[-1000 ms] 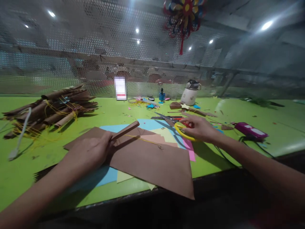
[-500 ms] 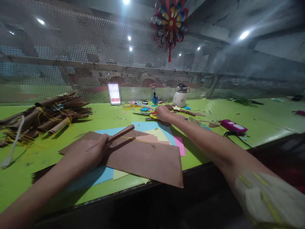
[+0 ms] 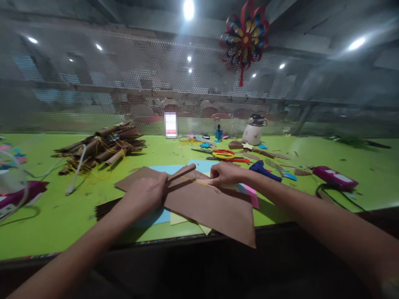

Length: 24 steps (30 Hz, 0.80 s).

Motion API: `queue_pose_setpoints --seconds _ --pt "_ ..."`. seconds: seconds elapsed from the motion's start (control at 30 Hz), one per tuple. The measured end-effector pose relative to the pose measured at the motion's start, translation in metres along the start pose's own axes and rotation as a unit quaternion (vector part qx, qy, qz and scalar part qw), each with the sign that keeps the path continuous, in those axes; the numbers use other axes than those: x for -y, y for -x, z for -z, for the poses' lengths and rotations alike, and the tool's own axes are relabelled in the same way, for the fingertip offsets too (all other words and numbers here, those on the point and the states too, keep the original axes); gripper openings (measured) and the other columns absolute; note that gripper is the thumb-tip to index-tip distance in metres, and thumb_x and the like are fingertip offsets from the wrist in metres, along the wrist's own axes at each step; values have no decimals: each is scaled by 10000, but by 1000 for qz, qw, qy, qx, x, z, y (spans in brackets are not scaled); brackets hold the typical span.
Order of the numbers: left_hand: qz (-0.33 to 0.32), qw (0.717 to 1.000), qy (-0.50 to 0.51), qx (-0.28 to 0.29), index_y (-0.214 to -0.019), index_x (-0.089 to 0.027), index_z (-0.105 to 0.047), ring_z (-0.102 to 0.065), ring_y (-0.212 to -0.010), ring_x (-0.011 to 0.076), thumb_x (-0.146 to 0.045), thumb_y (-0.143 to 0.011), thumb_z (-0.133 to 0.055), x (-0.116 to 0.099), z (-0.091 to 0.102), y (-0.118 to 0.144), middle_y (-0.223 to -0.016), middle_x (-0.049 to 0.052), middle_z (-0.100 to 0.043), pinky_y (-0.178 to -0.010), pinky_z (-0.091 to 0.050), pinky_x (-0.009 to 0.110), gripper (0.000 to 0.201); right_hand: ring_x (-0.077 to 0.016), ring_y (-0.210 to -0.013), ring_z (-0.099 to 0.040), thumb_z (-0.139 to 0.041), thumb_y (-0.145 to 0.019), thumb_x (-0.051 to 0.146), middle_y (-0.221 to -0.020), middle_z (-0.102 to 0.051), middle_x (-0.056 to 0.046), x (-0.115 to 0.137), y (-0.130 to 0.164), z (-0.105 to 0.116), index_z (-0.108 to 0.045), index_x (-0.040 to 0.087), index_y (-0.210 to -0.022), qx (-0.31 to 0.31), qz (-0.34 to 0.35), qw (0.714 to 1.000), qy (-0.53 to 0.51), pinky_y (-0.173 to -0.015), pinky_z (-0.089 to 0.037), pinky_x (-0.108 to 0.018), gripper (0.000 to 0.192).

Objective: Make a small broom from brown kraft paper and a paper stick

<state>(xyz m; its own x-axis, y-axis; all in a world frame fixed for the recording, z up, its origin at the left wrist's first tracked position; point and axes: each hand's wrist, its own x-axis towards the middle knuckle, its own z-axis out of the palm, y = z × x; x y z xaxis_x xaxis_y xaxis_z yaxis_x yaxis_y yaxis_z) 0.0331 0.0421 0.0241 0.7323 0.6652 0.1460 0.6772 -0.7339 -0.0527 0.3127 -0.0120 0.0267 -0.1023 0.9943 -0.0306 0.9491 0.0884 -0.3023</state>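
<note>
My left hand (image 3: 148, 192) is closed around a narrow rolled or folded brown stick-like piece (image 3: 182, 171), which rests over a large sheet of brown paper (image 3: 212, 209). From there a thin yellow string (image 3: 195, 181) runs across the paper to the right. My right hand (image 3: 225, 174) pinches at that string, fingertips low over the sheet. Beneath the brown paper lie sheets of blue paper (image 3: 156, 216), yellow paper (image 3: 179, 219) and pink paper (image 3: 252, 196). Scissors with red and yellow handles (image 3: 222, 154) lie just beyond my right hand.
Brown paper rolls with yellow strings (image 3: 106, 147) are heaped at left. A white flask (image 3: 253, 131), a lit phone (image 3: 171, 125), a blue bottle (image 3: 219, 133) and paper stars stand or lie behind. A purple device (image 3: 335, 177) with a black cable sits right, a white cable (image 3: 77, 168) left.
My right hand has left the scissors, which lie on the table, and come back to the string over the brown paper. My left hand keeps its grip. The view has turned left.
</note>
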Motion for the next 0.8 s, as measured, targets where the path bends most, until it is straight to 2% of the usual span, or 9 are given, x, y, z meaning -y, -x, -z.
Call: queue_pose_setpoints --seconds 0.1,0.2,0.5,0.67,0.8 --pt "-3 997 -75 -1 -1022 -113 -520 -592 -632 281 -240 -888 -258 -5 -3 4 -731 161 -637 -569 -381 349 320 -107 -546 -482 -658 -703 371 -593 -596 9 -3 -6 -4 -653 162 -685 16 -5 999 -28 -468 -301 -203 210" --pt "-5 998 -69 -6 -1048 -110 -513 -600 -646 276 -213 -890 -250 -7 -2 6 -759 163 -647 -566 -386 344 324 -98 -519 -449 -618 -719 385 -551 -555 18 -10 -8 -6 -638 147 -646 8 1 998 -55 -467 -308 -207 250" --pt "-15 998 -58 -15 -1016 -105 -530 -582 -651 269 -218 -869 -303 -3 -1 -2 -745 167 -643 -593 -384 352 293 -156 -652 -544 -544 -734 353 -658 -630 -29 -26 -11 -2 -677 125 -709 -82 48 988 -125 -593 -404 -241 265" --pt "1 998 -60 -27 -978 -129 -541 -574 -676 266 -269 -895 -266 4 4 -7 -776 158 -642 -616 -381 353 320 -146 -604 -523 -554 -713 320 -617 -608 -30 -33 -4 6 -646 128 -675 -122 15 977 -175 -573 -391 -251 216" --pt "21 999 -39 -21 -980 -147 -532 -573 -703 262 -391 -919 -230 11 11 -11 -825 143 -644 -604 -372 331 392 -119 -534 -478 -586 -708 350 -571 -566 -10 -43 4 13 -639 129 -731 -104 -22 965 -238 -535 -375 -251 229"
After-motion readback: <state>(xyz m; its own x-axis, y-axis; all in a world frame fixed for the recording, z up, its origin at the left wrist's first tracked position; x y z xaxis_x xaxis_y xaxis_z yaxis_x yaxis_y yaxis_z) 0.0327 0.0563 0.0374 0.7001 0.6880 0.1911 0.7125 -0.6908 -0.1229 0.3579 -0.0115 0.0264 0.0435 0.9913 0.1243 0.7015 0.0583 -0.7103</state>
